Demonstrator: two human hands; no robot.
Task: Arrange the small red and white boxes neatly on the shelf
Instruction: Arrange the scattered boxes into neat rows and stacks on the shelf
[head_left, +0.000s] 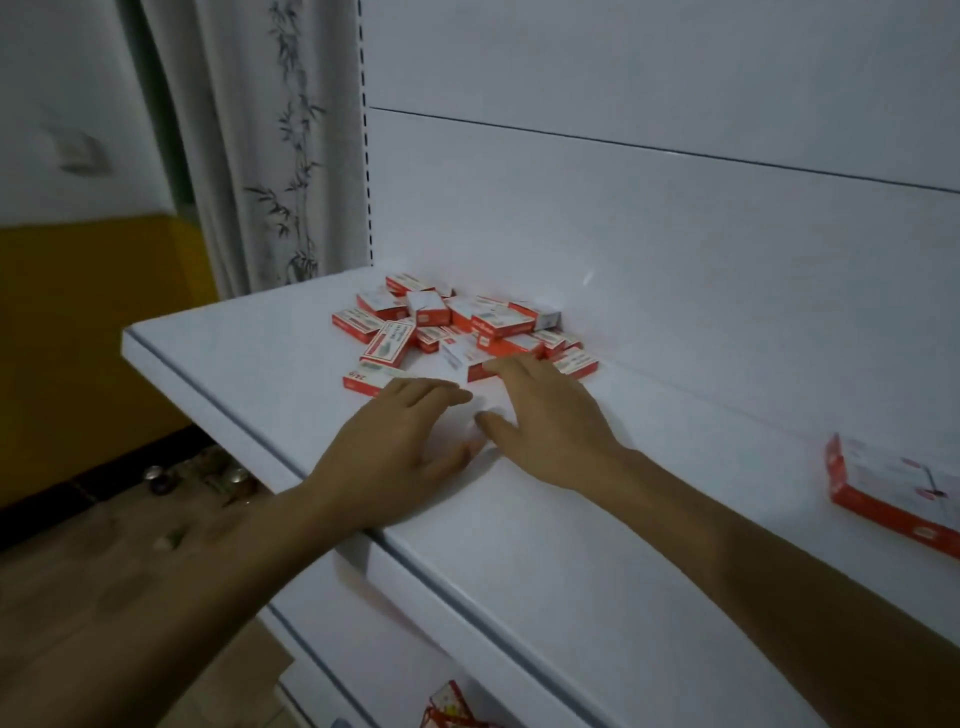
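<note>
Several small red and white boxes (457, 322) lie in a loose, jumbled pile at the back left of the white shelf (597, 519), against the back panel. My left hand (400, 447) hovers low over the shelf just in front of the pile, fingers relaxed and a little curled, its fingertips near one box (366, 378) at the pile's front left. My right hand (545, 415) reaches in beside it with fingers extended, the fingertips touching a box (478, 370) at the pile's front edge. Neither hand holds anything.
A larger red and white box (893, 493) lies on the shelf at the far right. More red and white packaging (449, 706) shows on a lower shelf. A curtain (270, 145) hangs left of the shelf unit, with a wooden floor (104, 571) below.
</note>
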